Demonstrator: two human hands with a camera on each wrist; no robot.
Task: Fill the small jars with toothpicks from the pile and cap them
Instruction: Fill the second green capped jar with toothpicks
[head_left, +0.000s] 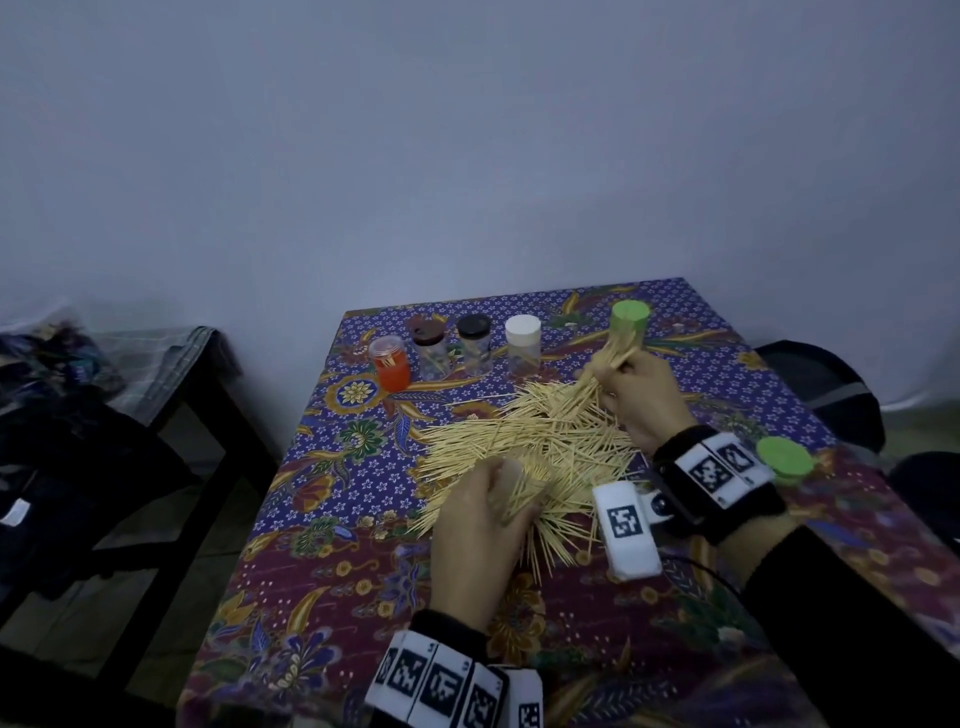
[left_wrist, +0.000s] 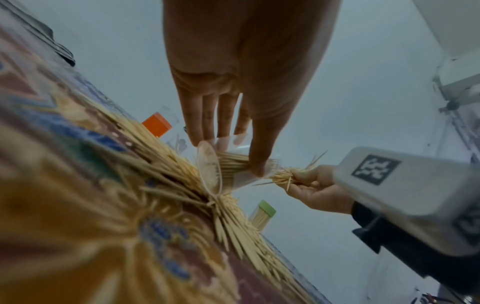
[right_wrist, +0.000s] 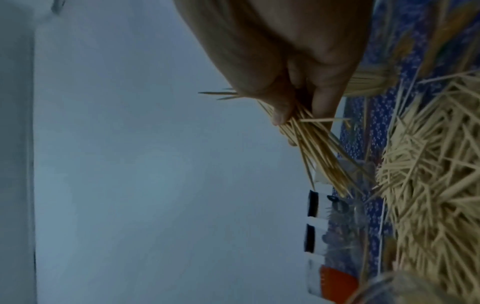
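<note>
A big pile of toothpicks (head_left: 524, 447) lies mid-table on the patterned cloth. My left hand (head_left: 488, 512) grips a small clear jar (left_wrist: 228, 170), tilted on its side over the pile and partly filled with toothpicks. My right hand (head_left: 631, 387) pinches a bundle of toothpicks (right_wrist: 319, 144) above the pile's far edge. A loose green cap (head_left: 784, 460) lies right of my right wrist. A green-capped jar (head_left: 628, 327) full of toothpicks stands behind the right hand.
Along the table's far side stand an orange jar (head_left: 389, 364), a brown-capped jar (head_left: 430, 345), a black-capped jar (head_left: 474, 343) and a white-capped jar (head_left: 523, 343). A dark bench with clothes (head_left: 78, 395) is on the left. Dark chairs (head_left: 826, 389) stand at right.
</note>
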